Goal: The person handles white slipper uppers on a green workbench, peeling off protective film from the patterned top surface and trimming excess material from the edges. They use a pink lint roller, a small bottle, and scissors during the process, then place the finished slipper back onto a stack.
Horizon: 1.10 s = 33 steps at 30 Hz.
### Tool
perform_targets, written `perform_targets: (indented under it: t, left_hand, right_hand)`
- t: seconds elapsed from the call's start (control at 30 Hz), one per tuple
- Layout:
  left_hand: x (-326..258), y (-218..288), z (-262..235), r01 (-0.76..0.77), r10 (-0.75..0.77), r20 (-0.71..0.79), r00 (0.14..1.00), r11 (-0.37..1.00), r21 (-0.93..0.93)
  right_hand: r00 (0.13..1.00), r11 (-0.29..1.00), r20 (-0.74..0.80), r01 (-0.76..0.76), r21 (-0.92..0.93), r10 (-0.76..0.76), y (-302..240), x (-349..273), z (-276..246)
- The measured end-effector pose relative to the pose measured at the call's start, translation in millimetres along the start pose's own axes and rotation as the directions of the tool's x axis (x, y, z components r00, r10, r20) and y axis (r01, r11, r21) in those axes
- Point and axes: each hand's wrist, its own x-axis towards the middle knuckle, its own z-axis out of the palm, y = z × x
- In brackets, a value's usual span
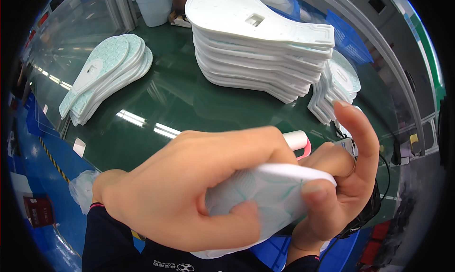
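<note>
In front of my body, both hands are closed on a white panel with a pale green leaf-like pattern (272,189). My left hand (182,182) grips it from the left, fingers over the far side and thumb on the patterned face. At its right end, my right hand (346,186) pinches the white edge with the thumb, the index finger raised away. The panel's full outline is hidden by my hands. Just beyond, a white cylinder with a pink part (296,140) lies partly covered by my right hand.
On the green table (173,92) stands a tall stack of white paddle-shaped panels (258,58). A lower patterned stack (106,70) lies left, another (341,77) right. A pale bucket (155,9) and blue baskets (348,37) are behind. A black cable (387,177) hangs at right.
</note>
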Motion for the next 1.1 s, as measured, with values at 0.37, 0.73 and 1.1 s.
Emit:
perform_targets:
  t: [0.37,0.73,1.1]
  left_hand:
    - [-1.6,1.4,15.8,-0.254,0.375,-0.055,0.925,0.720,0.645]
    - [-9.3,2.4,20.3,-0.202,0.253,-0.055,0.966,0.867,0.455]
    - [-10.5,17.0,23.4,-0.134,0.206,-0.114,0.972,0.882,0.451]
  right_hand:
    - [0.934,0.934,0.054,0.349,0.080,-0.353,5.9,-0.6,-6.9]
    - [0.868,0.938,0.358,0.335,0.086,-0.343,-0.3,-5.3,-19.9]
    - [0.881,0.899,0.183,0.435,0.043,-0.436,-1.6,-16.5,-13.3]
